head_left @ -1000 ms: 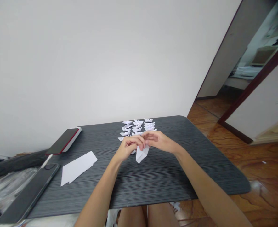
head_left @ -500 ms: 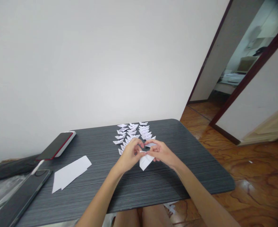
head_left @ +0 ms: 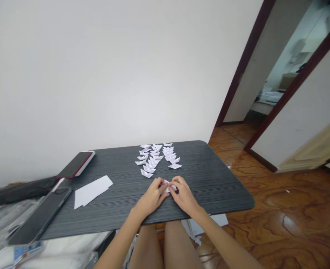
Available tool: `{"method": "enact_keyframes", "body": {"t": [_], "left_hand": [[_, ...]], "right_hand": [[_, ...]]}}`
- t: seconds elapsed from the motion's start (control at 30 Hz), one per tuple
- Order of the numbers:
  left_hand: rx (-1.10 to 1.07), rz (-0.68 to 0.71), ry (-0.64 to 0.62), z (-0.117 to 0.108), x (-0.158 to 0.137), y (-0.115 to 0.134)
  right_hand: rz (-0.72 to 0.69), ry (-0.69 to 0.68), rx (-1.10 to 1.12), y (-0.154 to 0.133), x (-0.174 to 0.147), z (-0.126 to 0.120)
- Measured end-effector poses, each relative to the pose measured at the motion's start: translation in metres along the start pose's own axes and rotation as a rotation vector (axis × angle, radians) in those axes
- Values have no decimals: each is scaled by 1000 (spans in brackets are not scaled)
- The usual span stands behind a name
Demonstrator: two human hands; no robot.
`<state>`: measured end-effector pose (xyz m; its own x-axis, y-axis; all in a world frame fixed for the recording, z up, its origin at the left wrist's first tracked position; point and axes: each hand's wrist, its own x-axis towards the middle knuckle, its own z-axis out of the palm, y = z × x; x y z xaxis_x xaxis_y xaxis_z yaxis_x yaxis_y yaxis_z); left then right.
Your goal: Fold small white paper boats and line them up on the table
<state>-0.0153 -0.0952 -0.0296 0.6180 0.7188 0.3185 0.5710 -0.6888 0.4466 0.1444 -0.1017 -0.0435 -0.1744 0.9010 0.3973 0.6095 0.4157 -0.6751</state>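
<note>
Shift: since the earlier frame, the hands and the small white folded-paper piece have drawn back from the rows toward the near edge, exposing boats they had covered.
Left hand: the left hand, lower centre of the frame, pinches the piece's left side between thumb and fingers.
Right hand: the right hand pinches the opposite side, fingers narrow; the two-sided grip probably steadies the light paper.
Folded piece: lower centre, mostly hidden by fingers, low over the black wood-grained bench; whether it touches, I cannot tell.
Boats: small white folded-paper boats stand at centre, beyond the hands, in three rough columns, some overlapping, presumably grouped to stay out of the hands' way.
Strips: overlapping flat white paper strips, left of centre, within the left hand's reach.
Devices: a black-faced, red-edged slab rests on a white one; a white cable runs toward a dark, flat phone-like slab at lower left.
Bag: clear plastic bag, bottom left; its pale contents are unclear.
</note>
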Motion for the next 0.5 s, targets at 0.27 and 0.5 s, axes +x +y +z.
{"method": "enact_keyframes", "body": {"t": [0.27,0.5], "left_hand": [[157,70,58,4,0,-1],[171,85,85,2,1,3]], "right_hand": [[-217,-227,68,10,2,-21],[-265,-201,63,9,7,-17]]}}
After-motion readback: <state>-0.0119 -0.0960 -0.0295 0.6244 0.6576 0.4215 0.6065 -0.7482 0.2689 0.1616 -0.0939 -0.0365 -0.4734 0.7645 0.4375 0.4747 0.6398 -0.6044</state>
